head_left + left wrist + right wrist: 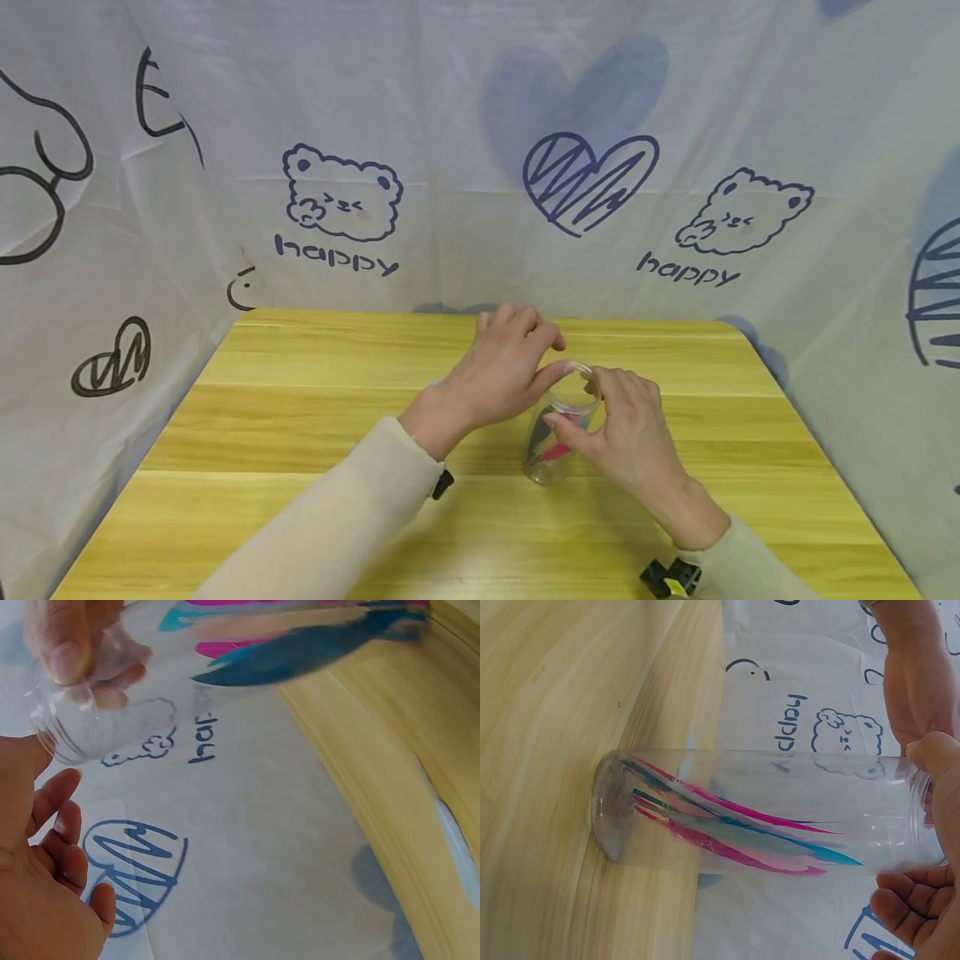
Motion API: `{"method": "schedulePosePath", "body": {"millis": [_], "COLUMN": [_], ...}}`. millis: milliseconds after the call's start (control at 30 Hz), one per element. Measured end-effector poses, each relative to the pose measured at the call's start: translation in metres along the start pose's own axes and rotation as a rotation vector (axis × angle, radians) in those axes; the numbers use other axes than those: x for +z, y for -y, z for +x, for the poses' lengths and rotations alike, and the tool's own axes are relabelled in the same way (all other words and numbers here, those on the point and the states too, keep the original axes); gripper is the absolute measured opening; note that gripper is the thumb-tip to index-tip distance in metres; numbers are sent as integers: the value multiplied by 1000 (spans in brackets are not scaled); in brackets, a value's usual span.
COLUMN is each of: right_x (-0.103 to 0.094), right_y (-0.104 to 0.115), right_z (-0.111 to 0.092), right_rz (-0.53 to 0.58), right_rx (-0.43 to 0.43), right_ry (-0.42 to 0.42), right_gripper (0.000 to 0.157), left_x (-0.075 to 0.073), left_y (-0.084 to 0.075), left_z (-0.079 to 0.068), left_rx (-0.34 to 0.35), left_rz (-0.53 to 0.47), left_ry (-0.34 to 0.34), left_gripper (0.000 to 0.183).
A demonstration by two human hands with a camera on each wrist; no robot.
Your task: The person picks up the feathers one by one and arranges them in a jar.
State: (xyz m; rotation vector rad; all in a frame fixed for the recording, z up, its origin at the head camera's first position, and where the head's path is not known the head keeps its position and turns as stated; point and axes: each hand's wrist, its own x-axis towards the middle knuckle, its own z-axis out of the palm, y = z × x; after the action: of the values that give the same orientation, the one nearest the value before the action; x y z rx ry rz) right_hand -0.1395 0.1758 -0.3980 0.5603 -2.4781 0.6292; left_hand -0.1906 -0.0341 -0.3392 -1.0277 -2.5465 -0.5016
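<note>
A tall clear plastic jar (537, 476) stands on the table in front of me. Pink, teal, dark blue and pale feathers (742, 836) lean inside it, quills at the bottom. My right hand (636, 429) grips the jar near its mouth, thumb on the near side and fingers round the far side. The thumb of my left hand (498, 367) touches the jar's rim, while its other fingers bend loosely above, holding nothing that shows. In the left wrist view the left fingers (66, 825) hang beside the open mouth.
The wood-grain table (300, 425) reaches a white cloth (450, 100) printed with hearts, bears and words. A pale blue feather-like piece (454, 840) lies on the table, mostly hidden behind the left hand in the head view. Dark wrist devices (670, 577) sit at the sleeves.
</note>
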Motion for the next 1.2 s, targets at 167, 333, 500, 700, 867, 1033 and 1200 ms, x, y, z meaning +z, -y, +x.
{"method": "schedulePosePath", "body": {"millis": [167,333,500,700,867,1033,1200], "right_x": [0,-1,-1,-1,-1,0,0], "right_y": [-1,-1,1,1,0,0,0], "right_z": [0,0,1,0,0,0,0], "right_rz": [5,10,14,14,15,13,12], "right_rx": [-3,4,19,18,14,22,29], "right_ry": [-10,-4,8,7,5,8,10], "right_gripper": [57,59,61,60,60,60,60], "left_x": [6,15,28,49,67,84,96], "left_y": [18,44,64,72,74,71,67], "left_z": [-8,-21,-38,-56,-69,-74,-73], "left_rx": [-40,-154,-234,-227,-226,-193,-201], "left_rz": [39,59,72,93,115,148,158], "left_ry": [-6,42,201,332,435,514,603], "left_gripper": [23,18,24,26,32,37,49]}}
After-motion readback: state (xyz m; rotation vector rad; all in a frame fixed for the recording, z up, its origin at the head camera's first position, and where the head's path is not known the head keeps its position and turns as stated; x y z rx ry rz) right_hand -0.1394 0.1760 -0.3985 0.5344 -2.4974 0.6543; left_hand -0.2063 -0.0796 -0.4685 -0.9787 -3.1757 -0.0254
